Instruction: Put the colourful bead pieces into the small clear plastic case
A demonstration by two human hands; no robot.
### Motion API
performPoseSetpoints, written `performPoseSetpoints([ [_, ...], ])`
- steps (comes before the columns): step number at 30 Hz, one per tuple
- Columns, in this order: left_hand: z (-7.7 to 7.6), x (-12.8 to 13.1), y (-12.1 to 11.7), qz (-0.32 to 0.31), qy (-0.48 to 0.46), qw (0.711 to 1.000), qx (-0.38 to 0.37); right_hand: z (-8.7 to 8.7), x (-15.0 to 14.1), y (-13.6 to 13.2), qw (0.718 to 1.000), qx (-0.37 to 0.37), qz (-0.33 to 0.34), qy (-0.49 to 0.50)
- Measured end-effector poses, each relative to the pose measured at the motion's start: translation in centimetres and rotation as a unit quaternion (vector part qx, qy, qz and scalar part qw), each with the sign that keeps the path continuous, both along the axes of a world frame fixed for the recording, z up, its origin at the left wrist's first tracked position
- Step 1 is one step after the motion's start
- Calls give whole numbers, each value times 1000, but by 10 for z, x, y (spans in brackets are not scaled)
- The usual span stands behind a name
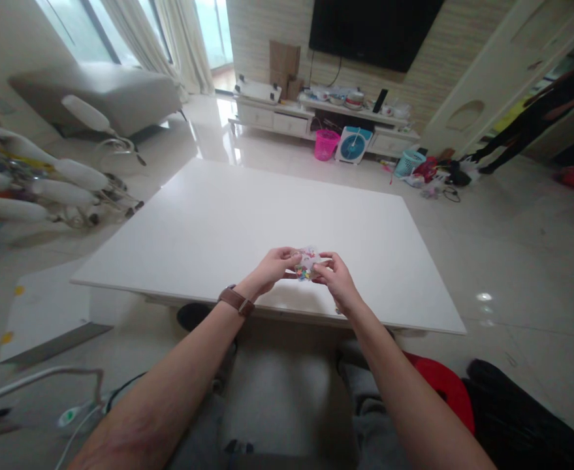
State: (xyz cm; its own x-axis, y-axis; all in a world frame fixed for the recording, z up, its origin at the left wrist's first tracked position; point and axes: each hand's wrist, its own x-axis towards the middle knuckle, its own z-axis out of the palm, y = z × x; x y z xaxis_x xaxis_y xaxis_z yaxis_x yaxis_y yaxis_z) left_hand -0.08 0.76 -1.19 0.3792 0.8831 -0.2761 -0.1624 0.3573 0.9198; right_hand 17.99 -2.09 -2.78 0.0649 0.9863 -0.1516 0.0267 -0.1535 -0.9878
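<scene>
A small clear packet [308, 263] with several coloured bits inside is held between both hands above the near part of a white table [218, 222]. My left hand [275, 268], with a brown watch strap on its wrist, pinches the packet's left side. My right hand [334, 279] pinches its right side. Both sets of fingers are closed on the packet. What the coloured bits are is too small to tell.
A grey sofa [105, 91] stands at the far left. A TV cabinet [316, 117] with a pink basket [326, 144] and a small fan [352, 144] lies beyond the table. A red stool [443, 385] is at my right. Another person's arm [536, 114] shows at far right.
</scene>
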Motion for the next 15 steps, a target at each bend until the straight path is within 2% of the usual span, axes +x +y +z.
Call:
performPoseSetpoints([
  [3, -6, -1, 2, -20, 23, 999, 29, 5, 5, -5, 989, 82, 77, -100],
  [6, -12, -2, 3, -29, 46, 997, 51, 8, 8, -8, 955, 170, 152, -190],
  [11, -15, -7, 2, -60, 115, 987, 92, 4, 13, -4, 931, 174, 184, -262],
  [15, -18, -13, -1, -138, 156, 964, 166, 1, 18, -2, 913, 173, 186, -321],
])
